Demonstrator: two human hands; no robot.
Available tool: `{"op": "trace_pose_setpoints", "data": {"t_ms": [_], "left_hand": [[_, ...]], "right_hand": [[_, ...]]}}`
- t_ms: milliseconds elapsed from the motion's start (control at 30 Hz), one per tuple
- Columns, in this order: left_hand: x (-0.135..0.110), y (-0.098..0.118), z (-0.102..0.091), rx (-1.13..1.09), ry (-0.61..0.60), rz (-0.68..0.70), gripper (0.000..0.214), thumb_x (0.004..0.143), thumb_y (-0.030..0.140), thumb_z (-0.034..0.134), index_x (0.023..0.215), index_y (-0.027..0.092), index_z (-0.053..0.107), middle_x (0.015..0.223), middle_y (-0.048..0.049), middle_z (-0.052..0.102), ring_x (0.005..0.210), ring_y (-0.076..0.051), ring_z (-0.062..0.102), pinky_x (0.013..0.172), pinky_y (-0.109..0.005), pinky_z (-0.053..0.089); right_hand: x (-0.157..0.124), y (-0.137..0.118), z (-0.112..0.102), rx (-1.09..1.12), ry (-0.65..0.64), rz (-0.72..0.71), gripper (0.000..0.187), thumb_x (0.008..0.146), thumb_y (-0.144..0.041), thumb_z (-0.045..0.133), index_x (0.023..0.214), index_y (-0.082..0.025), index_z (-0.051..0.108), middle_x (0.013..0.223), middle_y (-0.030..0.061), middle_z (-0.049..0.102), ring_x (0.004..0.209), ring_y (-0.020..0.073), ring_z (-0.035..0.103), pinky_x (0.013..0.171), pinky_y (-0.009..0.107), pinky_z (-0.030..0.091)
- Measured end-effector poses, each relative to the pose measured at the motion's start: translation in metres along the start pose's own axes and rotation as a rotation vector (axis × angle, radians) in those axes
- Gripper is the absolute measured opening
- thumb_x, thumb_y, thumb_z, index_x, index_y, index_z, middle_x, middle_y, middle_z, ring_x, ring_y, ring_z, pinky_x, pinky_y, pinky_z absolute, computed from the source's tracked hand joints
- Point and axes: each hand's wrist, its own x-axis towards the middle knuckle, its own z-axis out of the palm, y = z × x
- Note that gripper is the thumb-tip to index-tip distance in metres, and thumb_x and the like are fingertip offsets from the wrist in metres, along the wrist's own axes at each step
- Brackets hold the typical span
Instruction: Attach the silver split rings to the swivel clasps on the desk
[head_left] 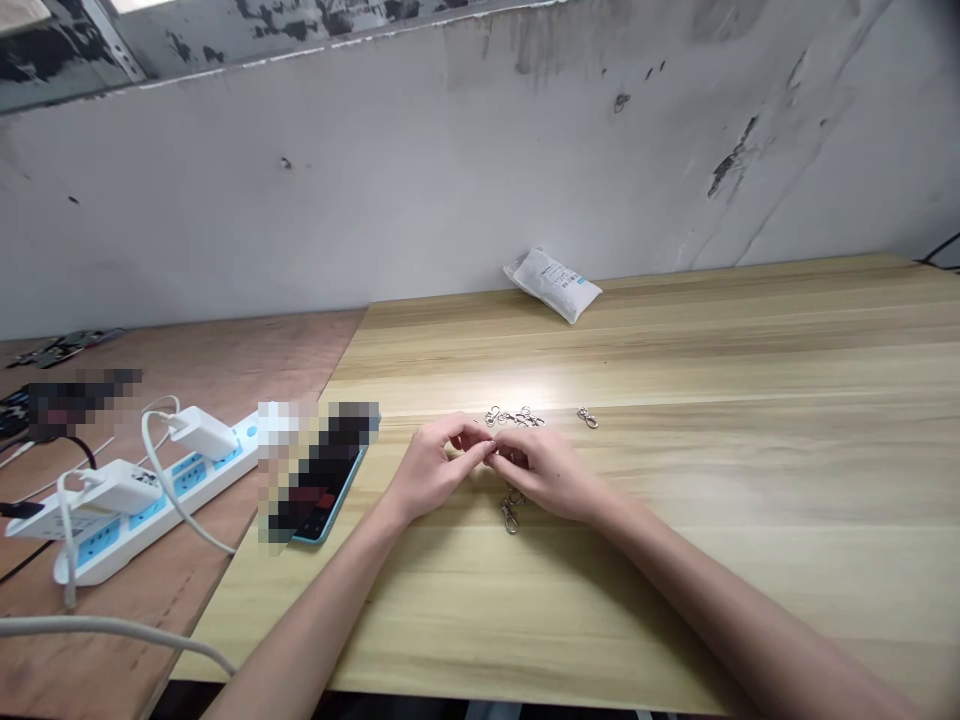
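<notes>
Two hands, left (427, 470) and right (544, 470), fingertips together, hold unclear, over a swivel clasp (510, 516) pointing toward the person.

Two hands show, a left hand (427, 470) and a right hand (544, 472). There is one lone metal swivel clasp (588, 418), one more metal swivel clasp (510, 515) below the hands, and a cluster of clasps (514, 417), too small to count. There is one white packet (553, 285), one phone (322, 490), one power strip (135, 510) and two white chargers (201, 432).
</notes>
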Motion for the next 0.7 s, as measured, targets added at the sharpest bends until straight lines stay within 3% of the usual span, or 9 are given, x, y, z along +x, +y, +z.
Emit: {"op": "trace_pose_setpoints", "data": {"t_ms": [267, 700], "left_hand": [[0.0, -0.0003, -0.0033, -0.015, 0.053, -0.02, 0.015, 0.09, 0.03, 0.059, 0.088, 0.018, 0.067, 0.08, -0.002, 0.065, 0.071, -0.013, 0.057, 0.065, -0.024, 0.048], [0.0016, 0.0073, -0.0054, -0.009, 0.106, -0.028, 0.015, 0.089, 0.03, 0.058, 0.082, 0.018, 0.065, 0.079, -0.0018, 0.065, 0.072, -0.013, 0.056, 0.068, -0.025, 0.047]], "right_hand": [[0.0008, 0.0016, -0.0059, 0.055, 0.077, 0.04, 0.021, 0.094, -0.027, 0.049, 0.092, -0.017, 0.068, 0.065, 0.0001, 0.058, 0.056, 0.011, 0.045, 0.055, 0.025, 0.031], [0.0017, -0.0054, -0.0031, 0.309, 0.199, 0.054, 0.026, 0.095, -0.039, 0.048, 0.087, -0.019, 0.063, 0.064, -0.0011, 0.05, 0.059, 0.012, 0.044, 0.054, 0.025, 0.034]]}}
